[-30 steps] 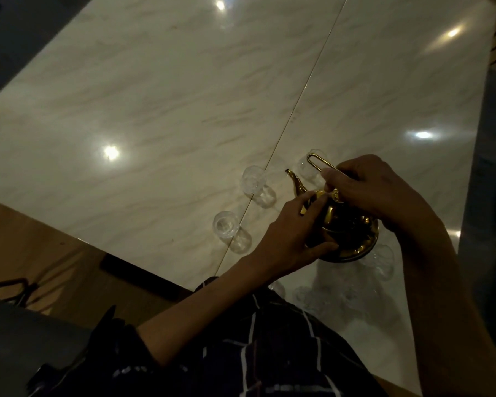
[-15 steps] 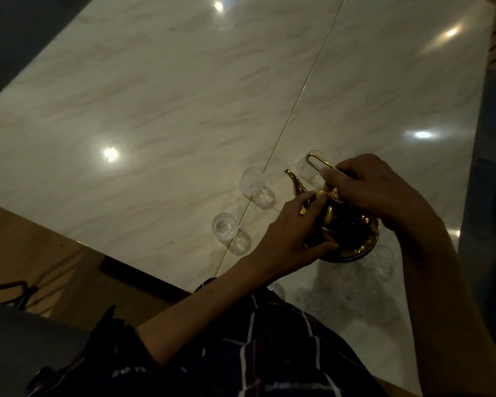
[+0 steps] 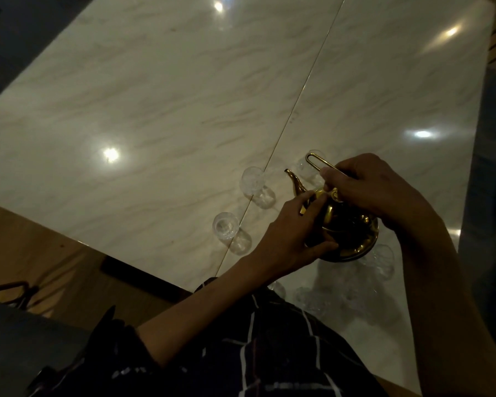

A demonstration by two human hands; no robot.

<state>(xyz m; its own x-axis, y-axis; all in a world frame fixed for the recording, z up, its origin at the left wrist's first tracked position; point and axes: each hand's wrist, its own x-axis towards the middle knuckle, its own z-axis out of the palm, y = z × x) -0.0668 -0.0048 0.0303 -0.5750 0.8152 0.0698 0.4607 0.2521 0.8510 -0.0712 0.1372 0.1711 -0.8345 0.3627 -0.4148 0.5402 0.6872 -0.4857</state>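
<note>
A gold teapot [image 3: 352, 236] stands near the front edge of a white marble table [image 3: 184, 96], its curved spout [image 3: 294, 181] pointing to the far left. My left hand [image 3: 292, 236] grips the pot's left side, fingers on its top and thumb low on the body. My right hand [image 3: 375, 190] reaches over the pot and holds its thin gold wire handle [image 3: 318, 163], covering the lid area. Two small clear glasses [image 3: 252, 181] [image 3: 226, 226] stand left of the pot. Another glass [image 3: 305, 169] shows behind the spout.
More clear glasses sit at the pot's near right [image 3: 382, 259] and in front of it [image 3: 309, 299], dim and hard to separate. A gold seam [image 3: 298, 93] runs across the table. Wooden floor [image 3: 40, 253] lies to the left, and my dark striped clothing [image 3: 255, 353] fills the bottom.
</note>
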